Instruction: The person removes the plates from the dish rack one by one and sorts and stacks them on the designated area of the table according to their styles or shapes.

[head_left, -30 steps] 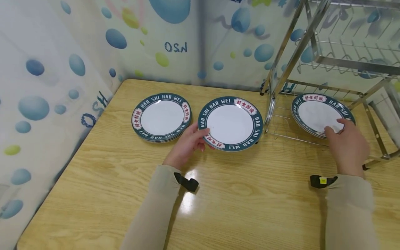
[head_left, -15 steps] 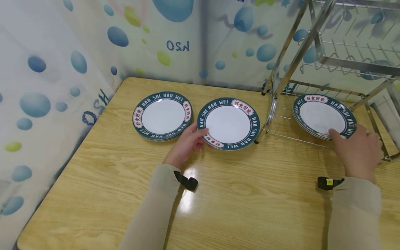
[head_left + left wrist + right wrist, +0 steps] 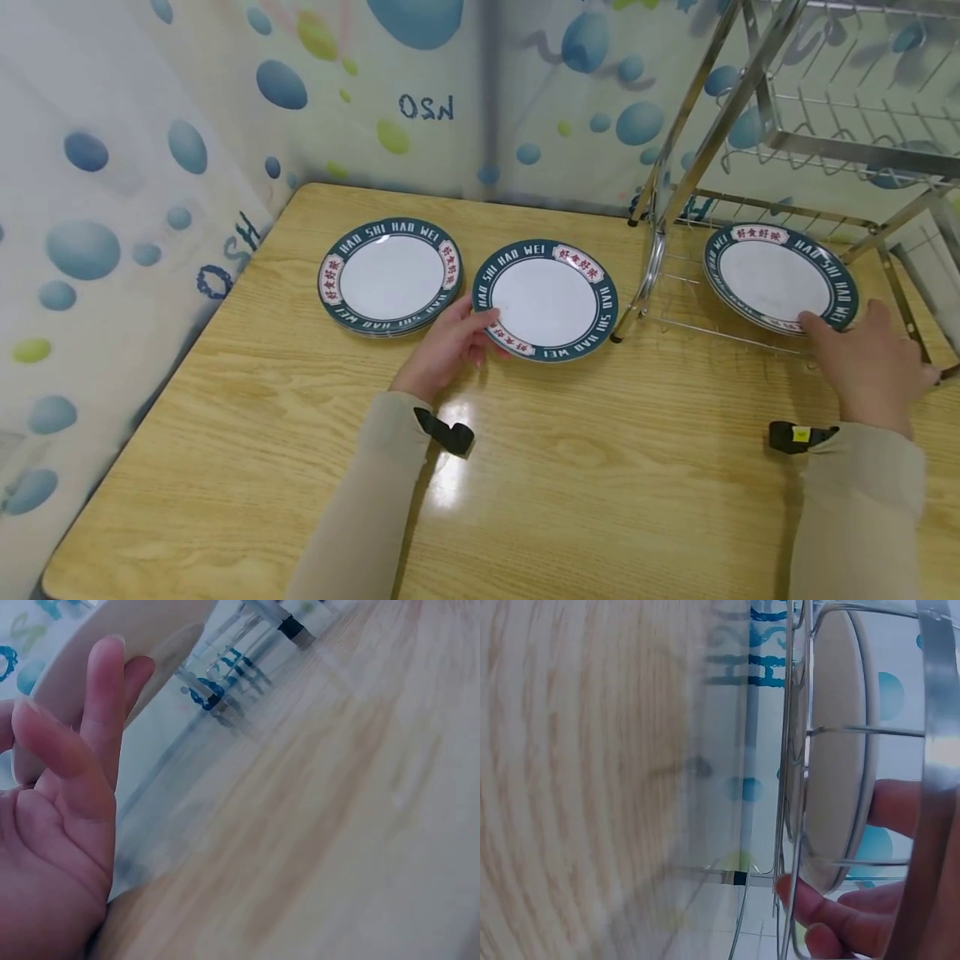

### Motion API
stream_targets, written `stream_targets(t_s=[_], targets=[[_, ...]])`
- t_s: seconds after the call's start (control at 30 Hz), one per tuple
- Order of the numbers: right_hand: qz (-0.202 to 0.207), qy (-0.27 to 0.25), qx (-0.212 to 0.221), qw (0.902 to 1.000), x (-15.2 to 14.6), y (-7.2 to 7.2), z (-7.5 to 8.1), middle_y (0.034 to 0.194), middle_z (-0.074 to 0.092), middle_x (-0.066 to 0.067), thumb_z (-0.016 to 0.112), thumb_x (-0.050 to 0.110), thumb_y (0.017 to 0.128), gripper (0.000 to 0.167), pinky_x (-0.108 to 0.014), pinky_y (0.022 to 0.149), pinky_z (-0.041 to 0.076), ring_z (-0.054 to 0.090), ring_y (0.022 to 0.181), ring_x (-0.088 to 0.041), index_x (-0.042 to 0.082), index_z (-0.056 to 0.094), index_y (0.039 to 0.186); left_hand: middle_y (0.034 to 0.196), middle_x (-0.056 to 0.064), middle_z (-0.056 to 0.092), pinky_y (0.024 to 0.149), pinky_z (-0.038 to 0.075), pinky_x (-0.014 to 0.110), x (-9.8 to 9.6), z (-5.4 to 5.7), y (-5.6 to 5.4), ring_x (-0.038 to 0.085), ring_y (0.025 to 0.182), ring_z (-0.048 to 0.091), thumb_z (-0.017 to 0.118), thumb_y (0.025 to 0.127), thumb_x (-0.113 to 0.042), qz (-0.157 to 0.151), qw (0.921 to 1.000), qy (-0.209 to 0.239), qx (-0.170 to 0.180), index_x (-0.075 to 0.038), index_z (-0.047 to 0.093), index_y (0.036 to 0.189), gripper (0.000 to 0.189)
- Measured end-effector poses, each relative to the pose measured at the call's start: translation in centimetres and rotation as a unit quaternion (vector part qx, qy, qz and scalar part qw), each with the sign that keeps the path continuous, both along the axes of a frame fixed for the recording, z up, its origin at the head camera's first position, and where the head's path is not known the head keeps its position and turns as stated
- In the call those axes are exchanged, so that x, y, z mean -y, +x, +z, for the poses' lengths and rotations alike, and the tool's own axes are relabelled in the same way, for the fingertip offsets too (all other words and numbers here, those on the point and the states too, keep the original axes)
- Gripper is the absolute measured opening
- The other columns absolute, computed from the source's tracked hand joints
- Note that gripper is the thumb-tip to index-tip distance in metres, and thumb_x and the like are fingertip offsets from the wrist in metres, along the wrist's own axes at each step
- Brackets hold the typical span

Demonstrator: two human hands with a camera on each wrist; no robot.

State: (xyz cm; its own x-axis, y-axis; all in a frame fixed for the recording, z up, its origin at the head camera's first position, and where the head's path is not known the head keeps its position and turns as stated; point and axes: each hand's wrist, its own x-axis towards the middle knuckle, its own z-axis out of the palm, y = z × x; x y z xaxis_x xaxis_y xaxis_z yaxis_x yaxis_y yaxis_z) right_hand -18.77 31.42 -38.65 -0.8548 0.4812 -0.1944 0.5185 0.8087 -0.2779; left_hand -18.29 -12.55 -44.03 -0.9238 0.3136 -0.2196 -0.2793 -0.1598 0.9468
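Note:
My left hand [image 3: 450, 346] pinches the near-left rim of a white plate [image 3: 547, 300] with a green lettered border, thumb on top and fingers below. In the left wrist view, this plate's pale underside [image 3: 161, 664] shows tilted behind the fingers. A similar plate [image 3: 768, 279] sits tilted on the lower tier of the wire rack [image 3: 663, 275], with another rim just under it. My right hand [image 3: 873, 362] is at its near-right edge, thumb at the rim. In the right wrist view, the loosely bent fingers [image 3: 855, 926] reach beside the rack's wires, below the thumb.
A small stack of matching plates [image 3: 390, 279] lies at the left on the wooden table [image 3: 562, 475]. The rack's upper tier [image 3: 862, 154] overhangs the right-hand plate. A patterned curtain [image 3: 480, 108] hangs behind and along the table's left edge.
My right hand has slid rightward along the racked plate's rim, and its index finger has come off the plate's top. The left-hand plate has dipped slightly and shifted a little left.

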Motion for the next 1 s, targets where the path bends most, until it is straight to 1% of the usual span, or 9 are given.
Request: stream_targets(t_s=[0.17, 0.33, 0.43, 0.53, 0.63, 0.73, 0.87, 1.0], targets=[[-0.006, -0.009, -0.002, 0.9999, -0.3, -0.1, 0.0, 0.137, 0.019, -0.033, 0.040, 0.052, 0.086, 0.084, -0.066, 0.087, 0.008, 0.025, 0.114, -0.057, -0.007, 0.009, 0.138, 0.087, 0.014, 0.066, 0.046, 0.040, 0.025, 0.1, -0.2, 0.1, 0.027, 0.071, 0.064, 0.053, 0.089, -0.027, 0.000, 0.9999, 0.010, 0.010, -0.011, 0.046, 0.121, 0.036], [-0.022, -0.019, -0.010, 0.9995, -0.4, -0.2, -0.1, 0.138, 0.019, -0.031, 0.040, 0.043, 0.089, 0.075, -0.065, 0.089, 0.007, 0.022, 0.118, -0.056, -0.006, 0.013, 0.138, 0.085, 0.016, 0.065, 0.042, 0.041, 0.025, 0.2, -0.3, 0.0, 0.028, 0.068, 0.064, 0.053, 0.089, -0.028, -0.002, 0.9997, 0.021, 0.011, -0.012, 0.045, 0.123, 0.038], [-0.027, -0.021, -0.010, 0.9994, -0.4, -0.3, -0.1, 0.138, 0.019, -0.031, 0.039, 0.037, 0.090, 0.070, -0.064, 0.089, 0.007, 0.022, 0.117, -0.056, -0.006, 0.013, 0.138, 0.086, 0.018, 0.065, 0.042, 0.042, 0.025, 0.2, -0.3, 0.0, 0.029, 0.069, 0.064, 0.053, 0.089, -0.029, -0.007, 0.9998, 0.016, 0.005, -0.011, 0.045, 0.121, 0.037], [-0.026, -0.016, -0.013, 0.9994, -0.5, -0.3, -0.1, 0.136, 0.022, -0.032, 0.037, 0.032, 0.090, 0.065, -0.064, 0.088, 0.009, 0.025, 0.115, -0.056, -0.007, 0.015, 0.138, 0.086, 0.019, 0.064, 0.043, 0.043, 0.026, 0.2, -0.2, 0.0, 0.031, 0.070, 0.064, 0.053, 0.089, -0.029, -0.012, 0.9999, 0.001, 0.000, -0.010, 0.047, 0.119, 0.036], [-0.025, -0.014, -0.021, 0.9994, -0.6, -0.3, -0.2, 0.135, 0.025, -0.032, 0.035, 0.028, 0.090, 0.061, -0.063, 0.087, 0.009, 0.026, 0.113, -0.056, -0.007, 0.017, 0.137, 0.086, 0.019, 0.064, 0.043, 0.042, 0.026, 0.2, -0.2, 0.0, 0.033, 0.070, 0.064, 0.053, 0.089, -0.029, -0.016, 0.9998, -0.014, 0.000, -0.010, 0.047, 0.117, 0.035], [-0.024, -0.016, -0.027, 0.9992, -0.6, -0.2, -0.2, 0.135, 0.026, -0.032, 0.034, 0.025, 0.091, 0.059, -0.063, 0.087, 0.009, 0.027, 0.113, -0.056, -0.007, 0.018, 0.137, 0.085, 0.018, 0.065, 0.044, 0.042, 0.026, 0.2, -0.2, 0.0, 0.032, 0.070, 0.064, 0.053, 0.089, -0.029, -0.020, 0.9996, -0.019, 0.003, -0.009, 0.047, 0.118, 0.035], [-0.025, -0.016, -0.022, 0.9993, -0.6, -0.2, -0.1, 0.135, 0.026, -0.031, 0.032, 0.024, 0.091, 0.057, -0.063, 0.088, 0.009, 0.026, 0.113, -0.056, -0.005, 0.016, 0.138, 0.083, 0.017, 0.065, 0.044, 0.042, 0.027, 0.3, 0.2, 0.0, 0.031, 0.069, 0.064, 0.050, 0.091, -0.027, -0.027, 0.9995, -0.013, 0.007, -0.007, 0.044, 0.121, 0.036], [-0.030, -0.017, -0.020, 0.9992, -0.4, -0.2, 0.0, 0.136, 0.025, -0.031, 0.031, 0.023, 0.092, 0.057, -0.062, 0.088, 0.011, 0.026, 0.113, -0.055, -0.004, 0.015, 0.139, 0.083, 0.017, 0.065, 0.044, 0.042, 0.026, 0.3, 1.1, 0.3, 0.029, 0.069, 0.065, 0.047, 0.093, -0.022, -0.038, 0.9992, -0.011, 0.003, -0.003, 0.040, 0.124, 0.037]])
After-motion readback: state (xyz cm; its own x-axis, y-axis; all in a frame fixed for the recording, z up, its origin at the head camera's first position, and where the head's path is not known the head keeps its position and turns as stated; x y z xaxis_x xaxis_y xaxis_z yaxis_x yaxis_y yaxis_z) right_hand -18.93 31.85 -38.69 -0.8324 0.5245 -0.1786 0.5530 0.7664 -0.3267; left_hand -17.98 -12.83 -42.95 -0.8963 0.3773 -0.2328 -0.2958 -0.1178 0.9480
